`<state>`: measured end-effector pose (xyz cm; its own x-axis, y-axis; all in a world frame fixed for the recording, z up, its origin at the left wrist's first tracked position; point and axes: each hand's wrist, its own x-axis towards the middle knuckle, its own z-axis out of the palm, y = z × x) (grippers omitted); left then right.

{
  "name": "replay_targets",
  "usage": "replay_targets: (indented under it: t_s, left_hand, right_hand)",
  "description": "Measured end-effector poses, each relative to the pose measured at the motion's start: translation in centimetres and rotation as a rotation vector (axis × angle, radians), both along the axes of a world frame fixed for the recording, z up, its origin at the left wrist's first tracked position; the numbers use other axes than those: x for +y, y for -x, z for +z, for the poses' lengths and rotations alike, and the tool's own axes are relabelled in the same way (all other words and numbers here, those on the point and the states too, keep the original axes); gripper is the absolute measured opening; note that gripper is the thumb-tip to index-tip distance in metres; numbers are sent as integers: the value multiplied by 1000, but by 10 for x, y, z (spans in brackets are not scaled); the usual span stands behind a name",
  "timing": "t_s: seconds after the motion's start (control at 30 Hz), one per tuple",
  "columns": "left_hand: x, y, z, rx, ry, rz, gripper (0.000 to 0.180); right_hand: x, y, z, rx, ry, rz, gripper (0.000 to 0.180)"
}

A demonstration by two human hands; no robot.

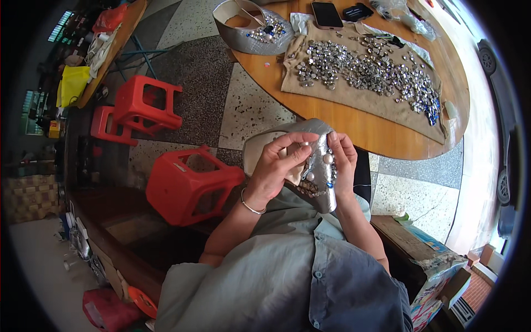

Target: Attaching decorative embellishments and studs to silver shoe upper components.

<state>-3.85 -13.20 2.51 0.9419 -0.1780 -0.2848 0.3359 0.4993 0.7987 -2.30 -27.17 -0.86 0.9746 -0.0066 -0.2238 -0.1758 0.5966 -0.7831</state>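
Hands meet at a silver shoe upper (pixel 318 160), its long axis running away from the person. Left hand (pixel 276 166) pinches a pearl bead (pixel 305 145) at its top; right hand (pixel 344 157) clasps its right edge, below the counter (pixel 354 124).

Both my hands are raised together in front of my chest, close to each other.

My left hand (pixel 279 163) is at about 11 o'clock from my chest, with the palm turned toward me and the fingers bent inward; the thumb and the index finger are pinched together at their tips, pointing to 2 o'clock. A thin bracelet sits on this wrist, and the bare forearm goes down to 7 o'clock, the elbow bent. My right hand (pixel 344 160) is just beside it at 3 o'clock, fingers curled in a grip, thumb up at 12 o'clock. The right forearm runs down to 5 o'clock, into a rolled grey sleeve.
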Motion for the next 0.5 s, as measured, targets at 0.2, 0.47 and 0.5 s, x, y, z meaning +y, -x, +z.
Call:
replay_targets:
  t_s: [0.2, 0.47, 0.5]
  left_hand:
    - [15, -4, 15, -191, -584, -21, 23]
    - [12, -30, 8, -281, -740, 95, 22]
    - [8, -34, 10, -282, -644, 140, 23]
  right_hand:
    - [-33, -21, 15, -402, 1116, 195, 25]
    - [-59, -23, 38, -355, 874, 262, 23]
    - [-60, -22, 36, -341, 850, 224, 20]
